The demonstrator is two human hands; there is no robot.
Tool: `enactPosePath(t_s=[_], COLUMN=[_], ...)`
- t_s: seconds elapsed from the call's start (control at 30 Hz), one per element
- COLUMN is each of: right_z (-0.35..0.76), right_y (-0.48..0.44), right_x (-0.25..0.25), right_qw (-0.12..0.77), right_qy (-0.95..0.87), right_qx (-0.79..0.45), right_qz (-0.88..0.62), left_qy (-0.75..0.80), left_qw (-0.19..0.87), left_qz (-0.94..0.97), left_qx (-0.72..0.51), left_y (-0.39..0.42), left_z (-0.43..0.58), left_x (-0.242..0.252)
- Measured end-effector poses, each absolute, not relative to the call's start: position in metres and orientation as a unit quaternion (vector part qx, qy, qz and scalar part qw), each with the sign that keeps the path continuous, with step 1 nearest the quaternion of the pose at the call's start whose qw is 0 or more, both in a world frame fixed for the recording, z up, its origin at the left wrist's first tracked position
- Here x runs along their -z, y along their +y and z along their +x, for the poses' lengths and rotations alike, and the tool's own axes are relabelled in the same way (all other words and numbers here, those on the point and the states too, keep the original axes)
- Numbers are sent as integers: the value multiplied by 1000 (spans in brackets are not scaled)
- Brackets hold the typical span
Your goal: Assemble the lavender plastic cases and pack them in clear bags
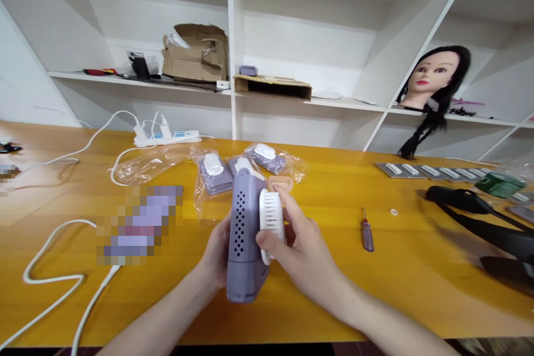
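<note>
Holding a purple device (241,272) upright over the front middle of the desk (325,314), turning its perforated edge toward the viewer. Grasping the purple device from its left side with the left hand (216,256) (concealing most of that grip behind the housing). Gripping a white toothed disc (273,214) in the right hand (308,250), closing the fingers (292,208) about its rim and setting the thumb on the near teeth. Keeping the white toothed disc at the right face of the purple device (leaving unclear whether joined or merely touching).

Presenting, beyond the purple device, three purple units (217,182) with white tops, enclosing at least the outer two in clear plastic. Showing a small peach piece (281,183) just past the right index fingertip.

Carrying, at desk left, a pixelated object (144,225), white cables (54,278) and, farther back, a white power strip (183,138). Carrying, at desk right, a screwdriver (367,236), a small white ring (393,212), a black item (459,211) and a row of grey strips (417,171). Displaying, on the white shelf (232,39) behind, a torn cardboard box (196,61) and a black-haired mannequin head (434,72).
</note>
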State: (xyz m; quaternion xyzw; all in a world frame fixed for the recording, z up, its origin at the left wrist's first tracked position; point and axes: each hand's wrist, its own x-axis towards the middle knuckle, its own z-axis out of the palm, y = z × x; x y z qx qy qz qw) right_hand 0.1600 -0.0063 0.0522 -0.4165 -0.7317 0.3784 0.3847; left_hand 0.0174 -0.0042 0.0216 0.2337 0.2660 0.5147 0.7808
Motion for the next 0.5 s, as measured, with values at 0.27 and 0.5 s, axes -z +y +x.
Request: enactPosePath(t_s=[0.27, 0.5], right_z=[155, 155], right_y=[-9, -10], right_x=[-45, -38], right_qw=[332, 379], right_qy=[-777, -765], right_qx=[-290, -303], right_qz=[-450, -424], left_qy=[238, 297], left_qw=[758, 732], left_qz=[211, 216], left_qx=[-569, -574], left_y=[-7, -13], left_z=[16, 23], left_x=[-25, -27])
